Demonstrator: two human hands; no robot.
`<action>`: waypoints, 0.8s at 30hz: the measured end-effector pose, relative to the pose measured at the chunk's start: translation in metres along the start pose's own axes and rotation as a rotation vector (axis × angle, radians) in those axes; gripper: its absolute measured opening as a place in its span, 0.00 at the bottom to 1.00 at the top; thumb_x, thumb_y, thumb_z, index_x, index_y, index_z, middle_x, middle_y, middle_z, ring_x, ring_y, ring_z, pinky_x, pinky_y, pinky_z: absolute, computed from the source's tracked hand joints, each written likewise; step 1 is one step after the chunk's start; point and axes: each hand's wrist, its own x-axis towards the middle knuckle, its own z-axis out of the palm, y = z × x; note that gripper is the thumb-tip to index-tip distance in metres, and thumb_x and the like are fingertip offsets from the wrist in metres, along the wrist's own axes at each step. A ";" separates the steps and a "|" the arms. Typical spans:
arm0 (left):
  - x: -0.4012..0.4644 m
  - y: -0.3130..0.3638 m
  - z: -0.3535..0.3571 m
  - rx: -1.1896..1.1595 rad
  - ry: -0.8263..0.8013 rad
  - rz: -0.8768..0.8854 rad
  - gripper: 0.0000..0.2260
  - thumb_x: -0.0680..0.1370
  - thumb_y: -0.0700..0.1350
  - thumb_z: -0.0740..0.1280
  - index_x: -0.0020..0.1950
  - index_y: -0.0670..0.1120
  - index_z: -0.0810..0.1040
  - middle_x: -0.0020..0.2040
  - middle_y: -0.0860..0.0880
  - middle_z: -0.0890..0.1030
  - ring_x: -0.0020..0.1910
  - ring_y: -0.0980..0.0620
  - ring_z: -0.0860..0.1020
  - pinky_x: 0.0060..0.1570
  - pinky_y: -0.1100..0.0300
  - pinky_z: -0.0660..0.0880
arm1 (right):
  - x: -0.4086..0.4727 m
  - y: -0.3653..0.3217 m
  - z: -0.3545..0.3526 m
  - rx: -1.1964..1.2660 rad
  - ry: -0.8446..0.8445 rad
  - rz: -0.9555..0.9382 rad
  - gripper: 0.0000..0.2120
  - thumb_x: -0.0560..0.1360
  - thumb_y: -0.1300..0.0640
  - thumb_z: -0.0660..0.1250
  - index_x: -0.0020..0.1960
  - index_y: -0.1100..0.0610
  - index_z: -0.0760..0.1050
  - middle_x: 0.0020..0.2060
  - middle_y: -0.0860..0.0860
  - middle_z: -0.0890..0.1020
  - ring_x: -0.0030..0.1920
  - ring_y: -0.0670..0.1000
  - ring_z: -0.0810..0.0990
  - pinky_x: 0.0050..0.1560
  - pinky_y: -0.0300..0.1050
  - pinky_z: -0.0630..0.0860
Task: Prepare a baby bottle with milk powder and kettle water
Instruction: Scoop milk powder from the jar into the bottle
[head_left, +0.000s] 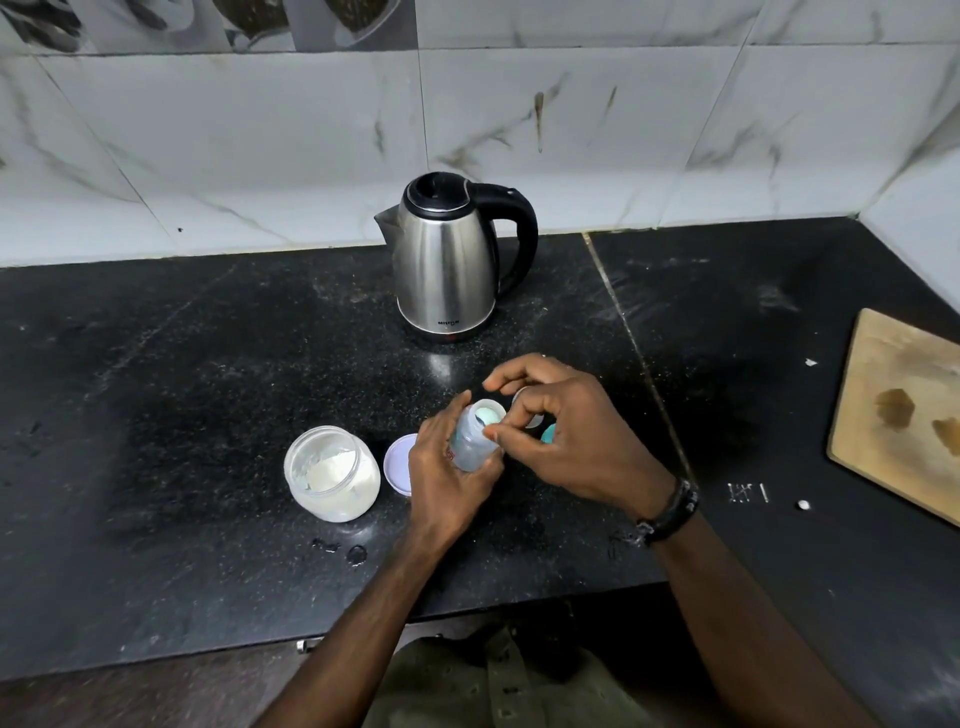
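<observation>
Lower centre of frame: left hand (449, 467) grips the baby bottle (474, 441), fingers curled round its body, mouth tilted up toward the camera. Right hand (561, 436) sits at the bottle's rim with fingertips pinched together; probably dosing powder with a small scoop, but the view is too poor to make out what it pinches. A whitish ring part (527, 410) and something teal (548, 432) peek out behind that hand, likely the bottle's top pieces.

Step in hand, by my read: powder going in, water not yet poured.

Just left of the hands: open powder jar (332, 473), white powder inside, its pale lid (397, 465) lying flat between jar and left hand.

Next move calls for freeing the right hand, reaching up-frame to the kettle (447, 260) at centre, handle facing right, then pouring into a narrow mouth. Bottle should stand upright first.

In the way: nothing between hands and kettle. Wet spots (343, 551) on the black counter (156, 389) near the front edge. Wooden board (904, 415) at right edge, well apart.
</observation>
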 end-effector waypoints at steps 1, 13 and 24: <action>0.000 0.000 -0.001 0.007 -0.018 0.010 0.29 0.72 0.46 0.77 0.73 0.45 0.77 0.66 0.46 0.83 0.67 0.45 0.80 0.66 0.39 0.77 | 0.000 -0.001 0.001 0.042 -0.036 0.004 0.07 0.70 0.63 0.76 0.34 0.60 0.81 0.53 0.48 0.80 0.52 0.45 0.79 0.54 0.38 0.76; -0.004 -0.006 -0.002 0.040 -0.016 0.002 0.30 0.70 0.45 0.77 0.72 0.54 0.75 0.68 0.52 0.81 0.68 0.52 0.79 0.68 0.44 0.76 | 0.003 0.005 0.001 -0.328 -0.010 -0.091 0.09 0.71 0.60 0.74 0.34 0.59 0.79 0.55 0.50 0.81 0.54 0.51 0.77 0.55 0.51 0.75; -0.007 -0.005 -0.002 0.003 -0.047 -0.015 0.31 0.71 0.50 0.77 0.73 0.48 0.76 0.69 0.49 0.81 0.69 0.50 0.79 0.69 0.43 0.76 | 0.003 -0.003 -0.002 -0.190 -0.106 -0.076 0.08 0.70 0.62 0.75 0.34 0.60 0.80 0.57 0.50 0.80 0.56 0.49 0.76 0.57 0.49 0.74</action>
